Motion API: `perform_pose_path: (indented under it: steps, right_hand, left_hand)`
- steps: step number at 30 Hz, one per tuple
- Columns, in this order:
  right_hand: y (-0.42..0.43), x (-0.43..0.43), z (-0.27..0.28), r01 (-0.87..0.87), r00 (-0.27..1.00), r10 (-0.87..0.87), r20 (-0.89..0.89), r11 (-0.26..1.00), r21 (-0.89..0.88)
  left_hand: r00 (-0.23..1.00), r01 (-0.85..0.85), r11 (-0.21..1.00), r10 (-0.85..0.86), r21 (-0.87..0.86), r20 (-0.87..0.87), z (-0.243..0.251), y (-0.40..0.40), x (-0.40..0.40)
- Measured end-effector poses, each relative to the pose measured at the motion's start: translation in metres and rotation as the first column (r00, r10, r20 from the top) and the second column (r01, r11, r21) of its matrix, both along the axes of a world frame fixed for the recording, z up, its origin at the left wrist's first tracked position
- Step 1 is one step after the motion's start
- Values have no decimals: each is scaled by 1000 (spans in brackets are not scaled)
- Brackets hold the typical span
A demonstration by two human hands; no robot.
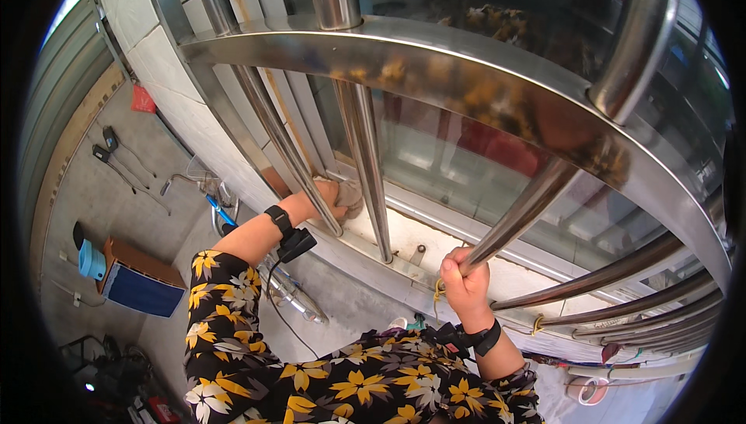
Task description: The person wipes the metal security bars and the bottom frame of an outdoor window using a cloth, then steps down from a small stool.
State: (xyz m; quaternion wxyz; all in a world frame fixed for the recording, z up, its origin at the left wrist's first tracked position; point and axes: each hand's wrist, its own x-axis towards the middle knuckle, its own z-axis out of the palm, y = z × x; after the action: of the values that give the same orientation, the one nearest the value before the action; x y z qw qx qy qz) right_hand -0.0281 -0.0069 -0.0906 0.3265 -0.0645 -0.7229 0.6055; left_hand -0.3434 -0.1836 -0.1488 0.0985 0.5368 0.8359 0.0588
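My left hand (327, 195) reaches between the stainless steel window bars and presses a greyish-brown cloth (349, 198) against the inner corner of the white tiled sill (402, 231). Its fingers are partly hidden by a thin bar (291, 150) that crosses in front. My right hand (466, 278) is wrapped around the lower end of another steel bar (518, 214). Just beside that hand, a yellow tie (438, 294) is knotted at the bar's foot. Behind the bars stands the sliding window glass (431, 156) in its pale frame.
A wide steel crossbar (408, 68) arches across the upper view. On the left are a bicycle (297, 296), a cardboard box (143, 272) with a dark blue side, and chargers (105, 147) with trailing cords. A bucket (587, 390) stands at lower right.
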Motion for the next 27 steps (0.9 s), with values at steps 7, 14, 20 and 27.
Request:
perform_pose_path:
  steps: [7, 14, 20, 27]
  right_hand:
    - [2, -2, -12, 40, 999, -40, -7, 999, -19]
    - [-2, -4, -9, 25, 999, -26, -36, 999, -32]
    - [2, -3, -13, 37, 997, -42, -60, 995, -90]
    - [0, -3, -12, 33, 996, -41, -79, 995, -95]
  left_hand:
    - [998, -8, 997, 3, 74, 67, 24, 13, 19]
    - [522, -494, 870, 301, -5, 798, 3, 1, 16]
    - [532, -504, 846, 145, 174, 834, 53, 0, 54]
    - [881, -446, 809, 472, 384, 28, 45, -17, 45]
